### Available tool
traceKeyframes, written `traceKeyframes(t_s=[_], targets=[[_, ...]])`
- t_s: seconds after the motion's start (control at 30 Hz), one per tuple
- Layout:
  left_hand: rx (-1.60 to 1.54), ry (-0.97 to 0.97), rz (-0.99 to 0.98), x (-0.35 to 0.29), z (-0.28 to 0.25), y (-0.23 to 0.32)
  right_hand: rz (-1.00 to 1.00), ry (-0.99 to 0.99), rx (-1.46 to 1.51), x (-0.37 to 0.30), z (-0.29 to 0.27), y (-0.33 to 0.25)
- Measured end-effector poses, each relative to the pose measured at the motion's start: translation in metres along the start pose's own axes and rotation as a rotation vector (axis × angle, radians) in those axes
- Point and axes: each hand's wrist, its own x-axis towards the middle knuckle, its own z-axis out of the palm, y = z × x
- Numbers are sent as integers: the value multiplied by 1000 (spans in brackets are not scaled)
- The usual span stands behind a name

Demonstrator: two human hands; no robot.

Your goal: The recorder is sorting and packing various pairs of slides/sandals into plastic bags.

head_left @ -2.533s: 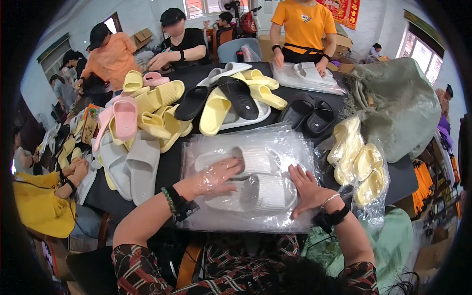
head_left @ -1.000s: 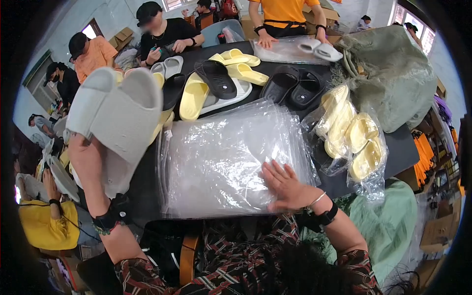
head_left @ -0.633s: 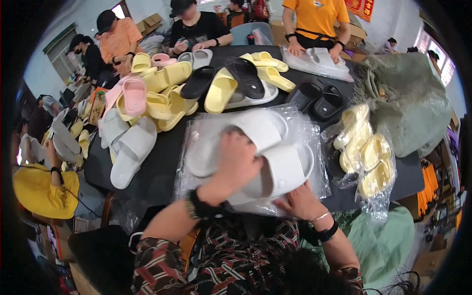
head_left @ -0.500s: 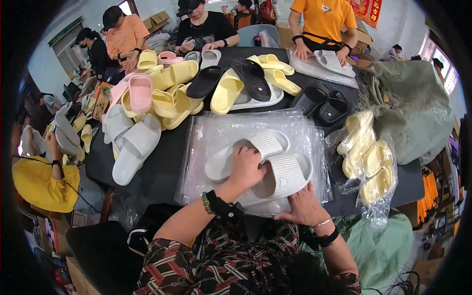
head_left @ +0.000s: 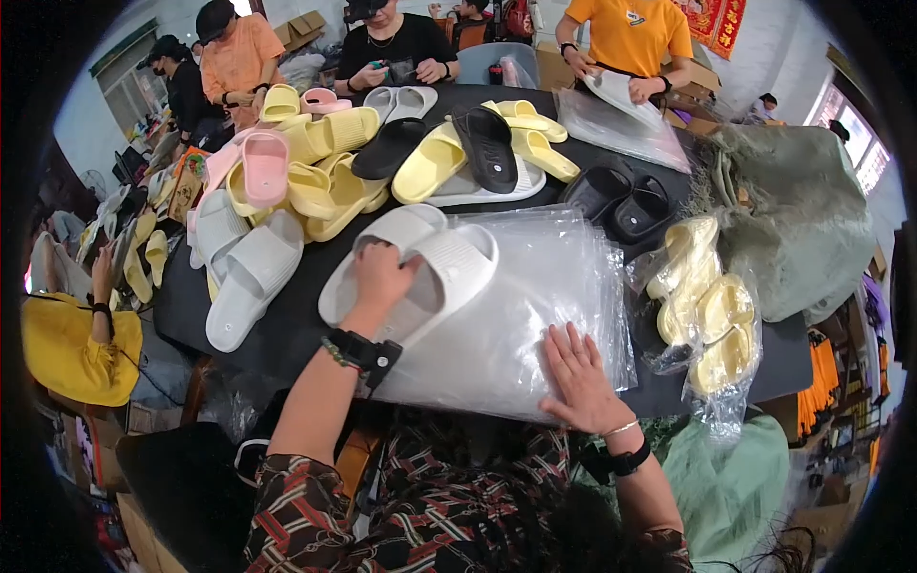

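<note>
My left hand (head_left: 380,285) grips a pair of light grey slide slippers (head_left: 464,260) at their inner edges, between the two. They are over the left part of a flat stack of clear plastic bags (head_left: 506,315). The wrist hides part of the nearer slipper. My right hand (head_left: 585,382) lies flat with fingers spread on the near right part of the stack, holding nothing.
Loose grey slippers (head_left: 256,282), yellow slippers (head_left: 430,162) and pink slippers (head_left: 266,170) are heaped at the left and back. Black slippers (head_left: 642,208) and bagged yellow slippers (head_left: 724,334) lie right. Across the table, a person in orange (head_left: 626,38) handles a grey slipper.
My left hand has carried the grey slippers leftward from the middle of the bag stack. My right hand has come off the slipper's side and now rests flat on the bags.
</note>
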Motion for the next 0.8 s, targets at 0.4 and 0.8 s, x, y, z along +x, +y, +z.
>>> traceKeyframes(t_s=[0.4, 0.8], targets=[[-227, 49, 330, -108, -51, 42, 81, -39, 109, 14, -18, -15], [-84, 121, 218, -51, -122, -44, 102, -125, 81, 13, -13, -14]])
